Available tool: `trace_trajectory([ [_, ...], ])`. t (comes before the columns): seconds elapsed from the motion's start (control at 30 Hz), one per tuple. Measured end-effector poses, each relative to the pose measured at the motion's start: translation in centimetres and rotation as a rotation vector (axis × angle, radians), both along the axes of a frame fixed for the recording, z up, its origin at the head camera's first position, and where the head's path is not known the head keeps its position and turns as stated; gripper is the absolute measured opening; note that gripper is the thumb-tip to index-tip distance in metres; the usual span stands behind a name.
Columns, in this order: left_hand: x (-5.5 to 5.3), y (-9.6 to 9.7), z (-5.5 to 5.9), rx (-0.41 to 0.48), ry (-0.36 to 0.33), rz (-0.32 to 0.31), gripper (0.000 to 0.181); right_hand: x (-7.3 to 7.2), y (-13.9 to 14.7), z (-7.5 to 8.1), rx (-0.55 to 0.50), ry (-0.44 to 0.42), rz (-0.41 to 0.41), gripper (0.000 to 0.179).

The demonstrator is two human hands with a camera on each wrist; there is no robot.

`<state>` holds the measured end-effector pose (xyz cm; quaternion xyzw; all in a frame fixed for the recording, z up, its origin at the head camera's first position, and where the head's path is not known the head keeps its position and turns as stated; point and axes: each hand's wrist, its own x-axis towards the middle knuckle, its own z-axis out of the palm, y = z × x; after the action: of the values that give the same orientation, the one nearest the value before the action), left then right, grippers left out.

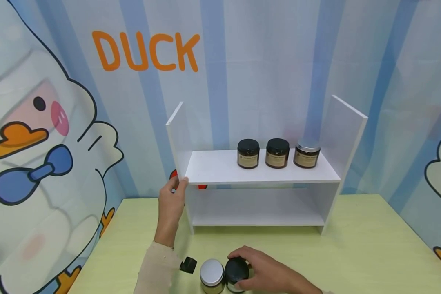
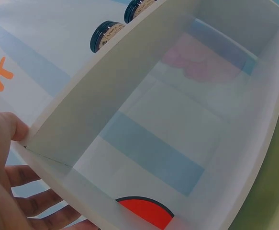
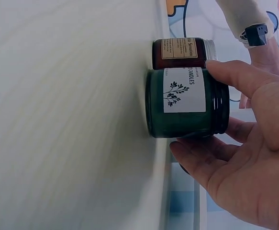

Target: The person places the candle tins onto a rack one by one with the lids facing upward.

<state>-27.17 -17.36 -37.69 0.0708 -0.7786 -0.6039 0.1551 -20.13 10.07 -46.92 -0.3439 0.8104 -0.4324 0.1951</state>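
My left hand (image 1: 172,202) grips the left side panel of a white two-tier shelf (image 1: 220,167), thumb at the front edge and fingers round the outer side. Close to the table's near side, my right hand (image 1: 268,270) holds a green glass candle jar (image 3: 184,103) with a black lid (image 1: 237,269), thumb and fingers on opposite sides. The jar stands upright on or very near the table. Right beside it stands a brown candle jar (image 3: 177,53) with a silver lid (image 1: 211,272). In the left wrist view, the left fingers (image 2: 39,194) spread along the panel's outside.
Three dark candle jars stand on the upper tier: a black-lidded one (image 1: 248,154), another black-lidded one (image 1: 277,153) and a silver-lidded one (image 1: 306,154). Tall side panels (image 1: 343,134) rise at both ends. A duck-print curtain (image 1: 264,61) hangs behind the pale green table (image 1: 371,245).
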Motion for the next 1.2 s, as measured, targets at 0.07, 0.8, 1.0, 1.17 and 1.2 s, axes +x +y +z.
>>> trace_trajectory([
  [0.07,-0.01,0.03,0.01,0.002,0.000,0.000,0.055,-0.04,-0.02,-0.08,-0.007,-0.009,0.002,0.057],
  [0.8,0.09,0.02,-0.05,0.012,-0.007,-0.009,0.057,-0.02,-0.26,-0.74,-0.033,-0.087,-0.009,0.049],
  [1.0,0.13,0.09,-0.04,0.015,-0.015,-0.007,0.058,0.04,-0.18,-0.75,-0.048,-0.090,-0.004,0.049],
  [1.17,0.07,0.05,-0.01,0.009,-0.010,-0.003,0.057,-0.07,-0.19,-0.80,-0.046,-0.094,-0.002,0.049],
  [1.2,0.07,0.05,0.00,0.008,-0.010,-0.003,0.057,-0.11,-0.18,-0.83,-0.046,-0.098,-0.001,0.049],
])
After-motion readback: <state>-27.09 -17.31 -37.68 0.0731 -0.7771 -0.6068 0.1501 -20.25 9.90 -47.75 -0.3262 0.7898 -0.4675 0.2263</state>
